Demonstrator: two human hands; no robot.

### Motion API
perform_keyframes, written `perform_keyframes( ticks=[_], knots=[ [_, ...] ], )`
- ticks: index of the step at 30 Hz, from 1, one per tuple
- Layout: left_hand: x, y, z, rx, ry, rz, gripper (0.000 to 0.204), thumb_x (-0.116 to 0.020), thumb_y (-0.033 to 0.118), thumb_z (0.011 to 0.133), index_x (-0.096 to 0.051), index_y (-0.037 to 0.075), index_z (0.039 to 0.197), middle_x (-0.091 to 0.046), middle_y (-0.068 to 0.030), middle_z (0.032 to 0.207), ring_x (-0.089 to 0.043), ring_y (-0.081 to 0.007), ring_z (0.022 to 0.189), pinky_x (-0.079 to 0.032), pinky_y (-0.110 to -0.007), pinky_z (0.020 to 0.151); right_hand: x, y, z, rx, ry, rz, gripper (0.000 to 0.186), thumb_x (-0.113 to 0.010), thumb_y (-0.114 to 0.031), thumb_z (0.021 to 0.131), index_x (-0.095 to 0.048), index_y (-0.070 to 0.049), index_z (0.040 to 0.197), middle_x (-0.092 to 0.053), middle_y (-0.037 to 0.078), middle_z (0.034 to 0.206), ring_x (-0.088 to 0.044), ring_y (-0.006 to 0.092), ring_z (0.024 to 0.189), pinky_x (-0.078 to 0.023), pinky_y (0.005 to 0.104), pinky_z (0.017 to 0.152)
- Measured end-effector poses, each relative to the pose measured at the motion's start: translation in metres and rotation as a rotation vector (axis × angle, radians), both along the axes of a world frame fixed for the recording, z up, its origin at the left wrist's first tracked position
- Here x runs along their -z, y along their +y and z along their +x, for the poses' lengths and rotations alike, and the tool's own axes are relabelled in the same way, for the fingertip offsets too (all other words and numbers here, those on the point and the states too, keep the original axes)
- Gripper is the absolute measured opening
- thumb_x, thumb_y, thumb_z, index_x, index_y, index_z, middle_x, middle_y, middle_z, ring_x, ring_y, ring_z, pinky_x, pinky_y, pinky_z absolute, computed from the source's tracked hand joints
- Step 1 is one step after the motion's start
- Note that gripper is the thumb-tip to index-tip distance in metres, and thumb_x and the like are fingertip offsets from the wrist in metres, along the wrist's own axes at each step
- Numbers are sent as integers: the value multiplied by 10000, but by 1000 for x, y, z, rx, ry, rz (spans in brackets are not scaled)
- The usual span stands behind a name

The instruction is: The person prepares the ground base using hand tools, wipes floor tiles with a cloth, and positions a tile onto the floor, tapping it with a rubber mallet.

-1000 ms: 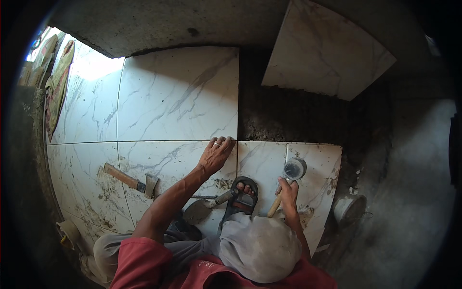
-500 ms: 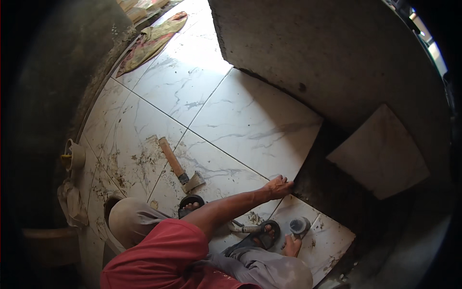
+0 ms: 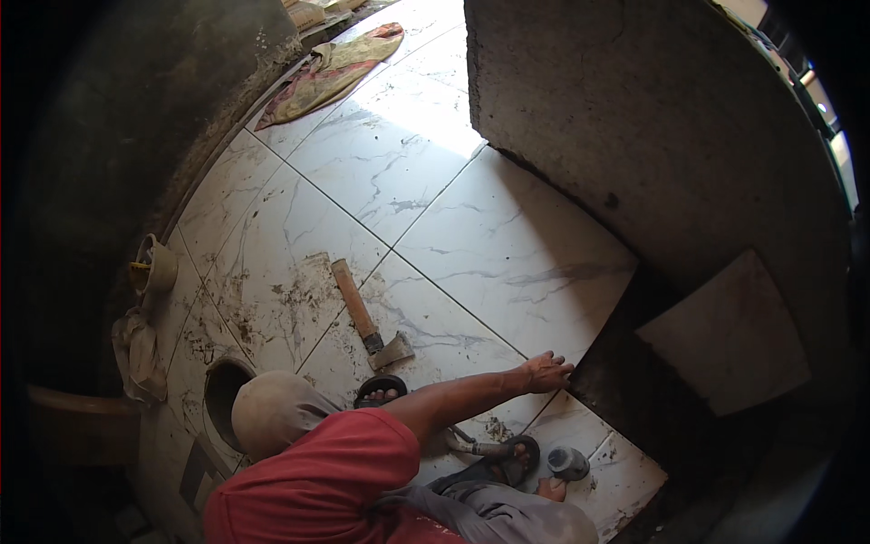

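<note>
Crouching in a red shirt (image 3: 317, 471) and grey trousers (image 3: 517, 519), cut off by the lower edge. Holds a dark-headed mallet (image 3: 568, 463) in the right hand (image 3: 551, 490), with fingers wrapped just below the head, as far as visible; handle mostly hidden by the trousers. Beside the sandal (image 3: 520, 461), a tool handle (image 3: 489, 449), otherwise covered by the leg and hard to identify. Rests the left hand (image 3: 546, 372) at the near corner of a large marbled tile (image 3: 512, 263), with fingers slightly apart beside a dark gap (image 3: 625, 344). Left of that arm, a wooden-handled hatchet (image 3: 358, 304) across a joint. Farther right, a loose tile (image 3: 734, 335) in shadow; cannot tell whether flat or leaning. Farthest, a crumpled patterned cloth (image 3: 335, 77) near washed-out glare.
</note>
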State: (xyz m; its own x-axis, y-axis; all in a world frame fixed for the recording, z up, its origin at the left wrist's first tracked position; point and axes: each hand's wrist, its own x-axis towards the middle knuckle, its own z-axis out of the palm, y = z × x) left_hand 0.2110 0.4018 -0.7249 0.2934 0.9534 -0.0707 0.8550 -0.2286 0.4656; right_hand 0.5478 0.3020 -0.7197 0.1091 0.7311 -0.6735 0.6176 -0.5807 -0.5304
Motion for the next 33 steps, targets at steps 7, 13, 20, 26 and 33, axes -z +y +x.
perform_keyframes(
  ticks=[7, 13, 20, 26, 33],
  knots=[
    [-5, -20, -133, -691, -8, 284, 577, -618, 226, 871, -403, 48, 1376, -392, -252, 1375, -408, -410, 1261, -342, -496, 1043, 1, 3, -10, -181, -193, 268, 394, -640, -147, 694, -539, 26, 1033, -643, 191, 932, -618, 377, 835, -470, 434, 781],
    [34, -111, -225, -1197, 244, -44, 798, -460, 503, 935, -252, -84, 1435, -172, -332, 1500, -183, -456, 1405, -161, -516, 1143, -104, 52, -117, -203, 214, 204, 374, -607, -119, 793, -466, 35, 1103, -576, 165, 824, -626, 257, 734, -525, 355, 616],
    [41, -123, -219, -1238, 272, -8, 813, -394, 509, 948, -193, -99, 1449, -113, -327, 1518, -90, -438, 1431, -54, -506, 1161, -90, 113, -233, -510, 474, 76, 288, -539, -342, 958, -429, -77, 976, -422, -18, 598, -426, 79, 425, -384, 247, 374],
    [40, -127, -220, -1231, 231, 23, 798, -406, 473, 948, -190, -118, 1439, -105, -353, 1506, -79, -469, 1422, -54, -526, 1155, -50, 129, -351, -807, 432, 376, 392, -481, -395, 970, -485, -3, 960, -550, 109, 639, -551, 230, 506, -447, 375, 491],
    [36, -128, -218, -1228, 205, 31, 794, -437, 453, 940, -199, -122, 1432, -104, -359, 1501, -82, -479, 1417, -49, -548, 1148, -32, 127, -397, -995, 368, 425, 432, -486, -389, 963, -480, 36, 1037, -589, 260, 757, -597, 430, 700, -467, 469, 639]
  ],
)
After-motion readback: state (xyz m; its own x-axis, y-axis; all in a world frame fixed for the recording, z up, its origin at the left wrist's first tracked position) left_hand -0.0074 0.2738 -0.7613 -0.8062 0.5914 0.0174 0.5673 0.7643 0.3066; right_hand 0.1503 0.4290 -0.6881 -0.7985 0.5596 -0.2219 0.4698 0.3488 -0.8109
